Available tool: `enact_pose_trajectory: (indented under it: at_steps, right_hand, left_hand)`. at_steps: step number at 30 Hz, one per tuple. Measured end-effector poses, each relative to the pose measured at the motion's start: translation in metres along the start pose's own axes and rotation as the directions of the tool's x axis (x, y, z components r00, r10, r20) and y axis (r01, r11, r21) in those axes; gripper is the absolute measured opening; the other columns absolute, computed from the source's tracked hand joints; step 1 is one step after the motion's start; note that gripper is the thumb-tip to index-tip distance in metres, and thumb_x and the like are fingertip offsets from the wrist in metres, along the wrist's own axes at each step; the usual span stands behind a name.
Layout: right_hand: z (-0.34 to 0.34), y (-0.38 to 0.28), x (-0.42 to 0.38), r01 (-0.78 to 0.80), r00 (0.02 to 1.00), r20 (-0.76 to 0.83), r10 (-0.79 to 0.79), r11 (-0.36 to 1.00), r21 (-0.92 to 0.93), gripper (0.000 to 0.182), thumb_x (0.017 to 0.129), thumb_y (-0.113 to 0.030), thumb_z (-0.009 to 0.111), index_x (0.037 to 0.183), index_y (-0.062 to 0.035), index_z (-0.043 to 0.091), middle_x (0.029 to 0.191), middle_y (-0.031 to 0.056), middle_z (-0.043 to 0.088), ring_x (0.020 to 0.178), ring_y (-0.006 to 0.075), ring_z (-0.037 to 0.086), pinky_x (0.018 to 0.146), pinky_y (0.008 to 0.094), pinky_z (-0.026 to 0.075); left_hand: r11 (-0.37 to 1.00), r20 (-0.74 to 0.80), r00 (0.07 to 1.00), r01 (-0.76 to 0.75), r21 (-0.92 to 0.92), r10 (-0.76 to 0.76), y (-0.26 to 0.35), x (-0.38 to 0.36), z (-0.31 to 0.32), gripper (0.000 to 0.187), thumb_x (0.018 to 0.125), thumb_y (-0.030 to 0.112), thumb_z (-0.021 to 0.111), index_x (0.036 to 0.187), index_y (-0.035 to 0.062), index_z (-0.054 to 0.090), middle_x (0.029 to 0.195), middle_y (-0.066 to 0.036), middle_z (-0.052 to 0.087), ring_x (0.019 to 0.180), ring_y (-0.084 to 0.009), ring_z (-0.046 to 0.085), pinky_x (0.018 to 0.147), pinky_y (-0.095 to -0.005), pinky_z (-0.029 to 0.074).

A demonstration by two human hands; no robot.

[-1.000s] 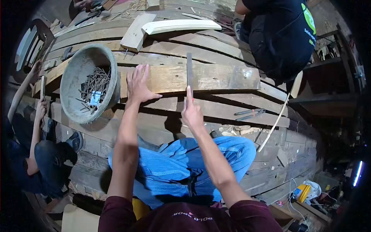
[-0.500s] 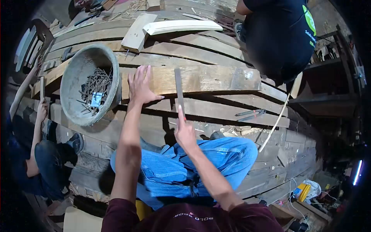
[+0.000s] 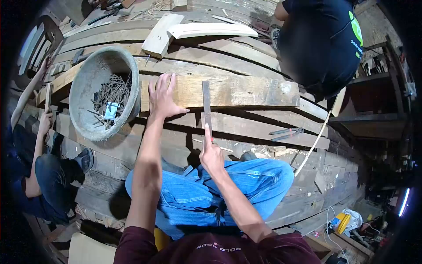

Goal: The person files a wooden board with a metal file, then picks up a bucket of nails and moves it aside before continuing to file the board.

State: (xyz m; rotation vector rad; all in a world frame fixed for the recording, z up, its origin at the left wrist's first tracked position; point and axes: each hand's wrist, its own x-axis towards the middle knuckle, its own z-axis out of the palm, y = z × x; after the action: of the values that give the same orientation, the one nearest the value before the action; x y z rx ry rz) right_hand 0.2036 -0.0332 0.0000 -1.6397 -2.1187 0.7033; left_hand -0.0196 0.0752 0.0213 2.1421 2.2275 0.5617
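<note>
A thick wooden beam (image 3: pixel 250 91) lies crosswise in front of me. My left hand (image 3: pixel 162 97) rests on its left part, fingers spread. My right hand (image 3: pixel 212 154) is closed on the red handle of a long flat metal file (image 3: pixel 206 101), index finger stretched along it. The file's far end lies over the beam. Left of my left hand, a round grey basin (image 3: pixel 81 99) holds many rusty nails (image 3: pixel 113 90) and a small blue-white packet (image 3: pixel 111 111).
Pliers (image 3: pixel 285 133) lie on planks at the right. A pale curved wood piece (image 3: pixel 211 30) rests on a block (image 3: pixel 160 37) beyond the beam. One person (image 3: pixel 321 44) sits at the upper right; another person's hand (image 3: pixel 45 122) holds a tool at the left.
The file and my right hand have shifted slightly toward me. My left hand stays on the beam. The whole view has moved a little.
</note>
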Motion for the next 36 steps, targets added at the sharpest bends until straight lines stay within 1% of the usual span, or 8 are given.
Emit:
enact_pose_trajectory:
  at_steps: [3, 8, 14, 15, 20, 23, 28, 36]
  right_hand:
    - [0.003, -0.002, 0.027, -0.019, 0.999, -0.036, 0.017, 0.999, -0.047, 0.062, 0.096, -0.017, 0.051, 0.153, -0.0191, 0.025, 0.058, 0.0271, 0.057, 0.054, 0.0456, 0.060, 0.051, 0.0570, 0.047]
    - [-0.001, 0.001, 0.074, 0.058, 0.991, -0.117, -0.061, 0.998, -0.033, 0.062, 0.096, -0.017, 0.051, 0.153, -0.0176, 0.025, 0.060, 0.0282, 0.058, 0.056, 0.0472, 0.060, 0.051, 0.0576, 0.047]
    - [-0.024, 0.012, 0.000, -0.147, 0.981, 0.107, 0.161, 0.980, -0.132, 0.071, 0.092, -0.014, 0.053, 0.154, -0.0280, 0.023, 0.058, 0.0252, 0.059, 0.057, 0.0452, 0.062, 0.053, 0.0578, 0.049]
    - [-0.016, 0.023, 0.007, -0.055, 0.999, -0.005, 0.054, 0.994, -0.099, 0.069, 0.092, -0.015, 0.052, 0.154, -0.0282, 0.023, 0.059, 0.0256, 0.059, 0.058, 0.0454, 0.063, 0.053, 0.0582, 0.049]
    - [-0.033, 0.030, 0.069, -0.066, 0.998, -0.007, 0.065, 0.992, -0.111, 0.061, 0.097, -0.019, 0.048, 0.153, -0.0275, 0.024, 0.064, 0.0282, 0.060, 0.062, 0.0475, 0.063, 0.056, 0.0596, 0.049]
    - [-0.024, 0.021, 0.058, -0.102, 0.992, -0.074, 0.099, 0.994, -0.047, 0.060, 0.098, -0.021, 0.047, 0.153, -0.0270, 0.023, 0.065, 0.0286, 0.061, 0.062, 0.0476, 0.063, 0.057, 0.0596, 0.049]
    - [-0.029, 0.025, -0.001, -0.114, 0.993, 0.030, 0.116, 0.992, -0.052, 0.067, 0.094, -0.013, 0.051, 0.154, -0.0226, 0.024, 0.063, 0.0266, 0.061, 0.059, 0.0445, 0.064, 0.052, 0.0568, 0.049]
    - [-0.033, 0.035, 0.082, -0.016, 0.996, -0.093, 0.010, 0.998, -0.066, 0.061, 0.096, -0.017, 0.050, 0.153, -0.0222, 0.026, 0.062, 0.0276, 0.060, 0.058, 0.0464, 0.061, 0.053, 0.0576, 0.047]
  left_hand:
    - [1.000, 0.016, 1.000, 0.001, 0.009, -0.001, -0.001, -0.001, 0.003, 0.130, 0.037, 0.057, 0.089, 0.146, 0.0076, 0.037, 0.145, -0.011, 0.037, 0.141, -0.0275, 0.029, 0.115, -0.0587, 0.015]
    - [0.999, -0.012, 0.999, -0.030, -0.013, 0.030, -0.003, -0.001, 0.002, 0.130, 0.036, 0.054, 0.090, 0.146, 0.0083, 0.038, 0.145, -0.012, 0.039, 0.139, -0.0312, 0.032, 0.111, -0.0609, 0.019]
    - [1.000, 0.023, 1.000, -0.009, -0.018, 0.010, 0.000, -0.001, -0.002, 0.124, 0.039, 0.054, 0.089, 0.145, 0.0110, 0.041, 0.146, -0.012, 0.038, 0.141, -0.0289, 0.029, 0.115, -0.0598, 0.015]
    - [1.000, 0.026, 1.000, -0.004, -0.012, 0.004, -0.001, -0.003, -0.001, 0.124, 0.039, 0.054, 0.089, 0.145, 0.0113, 0.041, 0.147, -0.012, 0.037, 0.142, -0.0287, 0.029, 0.115, -0.0599, 0.015]
    - [1.000, 0.033, 0.999, -0.004, -0.002, 0.004, -0.002, -0.003, -0.001, 0.125, 0.039, 0.055, 0.089, 0.146, 0.0122, 0.041, 0.148, -0.012, 0.036, 0.143, -0.0280, 0.028, 0.114, -0.0606, 0.016]
    - [1.000, 0.031, 0.999, -0.014, 0.006, 0.014, -0.001, -0.001, 0.002, 0.125, 0.039, 0.055, 0.090, 0.146, 0.0126, 0.040, 0.147, -0.014, 0.037, 0.142, -0.0288, 0.029, 0.113, -0.0604, 0.017]
    - [1.000, 0.029, 1.000, -0.007, 0.014, 0.007, -0.001, 0.002, -0.002, 0.125, 0.039, 0.055, 0.089, 0.146, 0.0140, 0.040, 0.147, -0.014, 0.037, 0.142, -0.0296, 0.030, 0.114, -0.0593, 0.017]
    - [1.000, 0.054, 0.999, 0.008, 0.011, -0.008, 0.000, -0.001, -0.001, 0.124, 0.040, 0.055, 0.089, 0.146, 0.0129, 0.040, 0.148, -0.012, 0.036, 0.142, -0.0286, 0.028, 0.114, -0.0599, 0.017]
